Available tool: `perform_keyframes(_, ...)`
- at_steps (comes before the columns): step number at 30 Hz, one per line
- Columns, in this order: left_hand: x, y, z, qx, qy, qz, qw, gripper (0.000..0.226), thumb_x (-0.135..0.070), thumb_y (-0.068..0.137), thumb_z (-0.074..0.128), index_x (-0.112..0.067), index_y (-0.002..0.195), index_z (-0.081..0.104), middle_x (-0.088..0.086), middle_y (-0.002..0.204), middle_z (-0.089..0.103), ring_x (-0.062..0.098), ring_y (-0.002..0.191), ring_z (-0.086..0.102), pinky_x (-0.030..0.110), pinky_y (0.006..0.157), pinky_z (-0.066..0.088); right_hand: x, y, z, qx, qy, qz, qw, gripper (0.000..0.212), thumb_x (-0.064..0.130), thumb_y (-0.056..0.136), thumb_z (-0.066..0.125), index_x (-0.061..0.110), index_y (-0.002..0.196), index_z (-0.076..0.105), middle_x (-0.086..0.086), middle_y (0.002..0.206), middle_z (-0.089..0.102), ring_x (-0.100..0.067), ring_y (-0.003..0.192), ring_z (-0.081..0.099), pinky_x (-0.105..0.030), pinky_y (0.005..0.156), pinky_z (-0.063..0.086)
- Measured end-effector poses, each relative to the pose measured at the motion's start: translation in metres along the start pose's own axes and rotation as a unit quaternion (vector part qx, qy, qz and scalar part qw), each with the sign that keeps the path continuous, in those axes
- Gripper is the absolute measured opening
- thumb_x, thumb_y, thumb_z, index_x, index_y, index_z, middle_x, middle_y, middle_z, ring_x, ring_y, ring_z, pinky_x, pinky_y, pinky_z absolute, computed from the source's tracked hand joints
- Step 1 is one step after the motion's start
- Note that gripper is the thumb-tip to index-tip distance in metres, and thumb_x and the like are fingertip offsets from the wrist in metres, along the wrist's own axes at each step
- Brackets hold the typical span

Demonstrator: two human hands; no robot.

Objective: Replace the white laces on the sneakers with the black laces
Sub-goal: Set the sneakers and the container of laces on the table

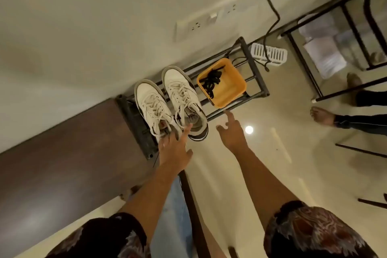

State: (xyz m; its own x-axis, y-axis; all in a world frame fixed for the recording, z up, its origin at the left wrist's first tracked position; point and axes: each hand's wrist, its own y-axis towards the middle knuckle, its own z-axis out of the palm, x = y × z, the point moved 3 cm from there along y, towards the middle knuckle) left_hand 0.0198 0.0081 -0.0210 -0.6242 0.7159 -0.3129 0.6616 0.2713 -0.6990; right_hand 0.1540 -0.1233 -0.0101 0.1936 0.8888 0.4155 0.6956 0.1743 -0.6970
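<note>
Sneakers (167,100) with white laces (156,109) sit on a rack (257,73) beside a tray (228,90) of black laces (211,82). Left hand (173,146) touches their heels, fingers straight; right hand (232,132) hovers open, holding nothing.

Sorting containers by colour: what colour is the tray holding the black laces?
Orange-yellow tray, seen in the head view.

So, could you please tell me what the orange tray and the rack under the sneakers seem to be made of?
The orange tray looks like moulded plastic: uniform colour, rounded corners, slight sheen. The rack seems to be dark painted metal tubing: thin, straight bars with a matte finish.
</note>
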Motion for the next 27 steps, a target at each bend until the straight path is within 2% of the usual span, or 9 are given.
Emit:
perform_keyframes(3,-0.006,0.023,0.007,0.042,0.009,-0.023,0.999,0.077,-0.046,0.094,0.053,-0.044,0.152,0.003,0.014,0.141,0.045,0.034,0.137,0.037,0.056,0.118,0.008,0.001,0.025,0.002,0.01,-0.005,-0.006,1.0,0.064,0.023,0.098,0.052,0.035,0.152,0.019,-0.018,0.133,0.048,-0.031,0.121,0.051,-0.04,0.096,0.042)
perform_keyframes(6,-0.003,0.043,0.017,0.065,-0.02,-0.056,0.996,0.062,-0.042,0.096,0.05,-0.04,0.15,0.02,0.014,0.132,0.053,0.035,0.131,0.044,0.06,0.117,0.008,0.004,0.041,0.008,0.02,-0.008,-0.015,1.0,0.066,0.021,0.1,0.051,0.035,0.153,0.015,-0.018,0.134,0.051,-0.03,0.12,0.051,-0.034,0.094,0.041)
perform_keyframes(10,0.002,0.049,0.029,0.013,0.013,-0.049,0.999,0.046,-0.041,0.097,0.05,-0.039,0.141,0.035,0.01,0.12,0.061,0.032,0.124,0.052,0.06,0.118,-0.001,0.006,0.057,0.021,0.034,-0.02,-0.013,0.999,0.065,0.016,0.099,0.049,0.031,0.154,0.016,-0.016,0.13,0.053,-0.022,0.098,0.052,-0.027,0.081,0.038)
perform_keyframes(12,0.003,0.047,0.032,0.007,-0.017,-0.042,0.999,0.052,-0.051,0.093,0.054,-0.037,0.14,0.037,0.01,0.125,0.058,0.032,0.125,0.05,0.056,0.118,0.007,0.005,0.062,0.026,0.039,-0.024,0.005,0.999,0.06,0.015,0.099,0.049,0.026,0.152,0.022,-0.015,0.131,0.052,-0.025,0.106,0.053,-0.027,0.081,0.037)
perform_keyframes(14,0.007,0.043,0.029,0.001,-0.047,-0.047,0.998,0.064,-0.066,0.084,0.057,-0.034,0.138,0.041,0.01,0.128,0.056,0.032,0.125,0.05,0.05,0.113,0.023,0.004,0.064,0.027,0.007,-0.017,0.013,1.0,0.048,0.014,0.099,0.048,0.019,0.145,0.034,-0.014,0.125,0.055,-0.026,0.107,0.055,-0.027,0.078,0.037)
perform_keyframes(17,0.013,0.028,0.014,-0.037,-0.045,-0.048,0.997,0.065,-0.073,0.077,0.06,-0.034,0.127,0.048,0.008,0.114,0.059,0.032,0.107,0.06,0.039,0.088,0.046,0.0,0.056,0.025,-0.095,0.011,0.02,0.995,0.029,0.016,0.099,0.05,0.012,0.128,0.049,-0.013,0.114,0.062,-0.019,0.091,0.053,-0.03,0.075,0.041)
perform_keyframes(21,0.021,0.005,-0.01,-0.068,-0.024,-0.019,0.997,0.054,-0.07,0.077,0.062,-0.035,0.117,0.055,0.002,0.103,0.064,0.027,0.097,0.064,0.032,0.074,0.045,0.0,0.024,0.023,-0.174,0.05,0.032,0.983,0.017,0.019,0.098,0.055,0.012,0.113,0.057,-0.009,0.101,0.063,-0.023,0.089,0.057,-0.029,0.072,0.041)
perform_keyframes(25,0.031,-0.023,-0.028,-0.059,-0.008,0.019,0.998,0.052,-0.073,0.078,0.058,-0.035,0.112,0.058,-0.004,0.095,0.069,0.021,0.096,0.065,0.033,0.077,0.052,0.005,-0.019,0.03,-0.178,0.08,0.045,0.98,0.017,0.022,0.098,0.055,0.011,0.109,0.061,-0.006,0.09,0.062,-0.021,0.076,0.055,-0.025,0.062,0.037)
perform_keyframes(27,0.038,-0.042,-0.036,-0.051,-0.005,0.031,0.998,0.054,-0.075,0.078,0.055,-0.035,0.114,0.058,-0.006,0.097,0.07,0.02,0.099,0.065,0.033,0.078,0.052,0.007,-0.045,0.037,-0.179,0.09,0.05,0.979,0.017,0.022,0.098,0.056,0.011,0.108,0.062,-0.006,0.092,0.063,-0.021,0.078,0.055,-0.026,0.065,0.038)
